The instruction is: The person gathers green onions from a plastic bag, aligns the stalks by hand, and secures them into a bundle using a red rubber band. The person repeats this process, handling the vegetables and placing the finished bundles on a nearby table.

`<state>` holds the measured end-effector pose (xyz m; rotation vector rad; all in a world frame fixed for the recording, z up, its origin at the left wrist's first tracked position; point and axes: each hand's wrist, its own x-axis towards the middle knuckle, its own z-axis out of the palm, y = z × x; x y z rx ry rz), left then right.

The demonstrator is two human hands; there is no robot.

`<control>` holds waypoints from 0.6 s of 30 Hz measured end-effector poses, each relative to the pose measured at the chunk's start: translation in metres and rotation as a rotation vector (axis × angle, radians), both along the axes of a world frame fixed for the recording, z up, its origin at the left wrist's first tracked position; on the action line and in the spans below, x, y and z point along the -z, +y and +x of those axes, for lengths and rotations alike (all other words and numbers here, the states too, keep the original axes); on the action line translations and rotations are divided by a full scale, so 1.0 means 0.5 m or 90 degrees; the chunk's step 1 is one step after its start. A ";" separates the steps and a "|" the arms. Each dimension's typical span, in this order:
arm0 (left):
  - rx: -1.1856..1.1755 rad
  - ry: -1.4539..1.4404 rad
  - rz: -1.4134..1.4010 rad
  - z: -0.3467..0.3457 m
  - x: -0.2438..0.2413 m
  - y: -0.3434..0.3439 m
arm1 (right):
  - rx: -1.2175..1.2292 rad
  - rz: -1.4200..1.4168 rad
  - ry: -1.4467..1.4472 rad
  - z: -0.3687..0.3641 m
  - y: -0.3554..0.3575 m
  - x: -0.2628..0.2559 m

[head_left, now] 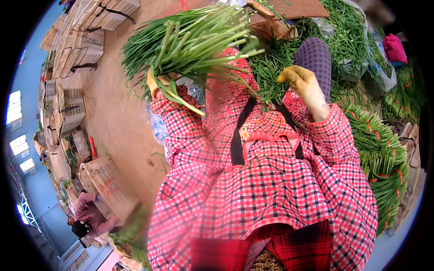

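Note:
My left hand (159, 83), in a yellowish glove, grips a large bunch of long green leafy stalks (190, 44), which look like garlic chives. Pale cut ends point right, and the leaves fan out to the left. A few stalks droop loosely over my left sleeve. My right hand (301, 81), also in a yellowish glove, is raised over my right knee with its fingers bent inwards. Nothing shows in it, but its palm is hidden. Loose trimmed greens (271, 67) lie between and beyond my knees.
A brown board (298, 8) lies ahead. At the right are a plastic bag of greens (349, 47) and bundles tied with red bands (379, 152). Crates (73, 105) stand along the left, where another person (90, 213) bends beside a large crate (108, 186).

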<state>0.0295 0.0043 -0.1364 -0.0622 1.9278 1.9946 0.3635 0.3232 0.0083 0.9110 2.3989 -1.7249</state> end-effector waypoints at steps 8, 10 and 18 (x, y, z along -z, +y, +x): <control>0.012 0.012 -0.054 -0.029 0.021 0.008 | -0.262 0.090 0.065 -0.107 -0.134 -0.037; 0.005 0.013 -0.065 -0.030 0.020 -0.008 | -0.238 0.034 0.068 -0.161 -0.194 -0.032; 0.119 0.040 -0.268 -0.062 0.078 0.029 | -0.208 0.014 0.259 -0.166 -0.217 0.023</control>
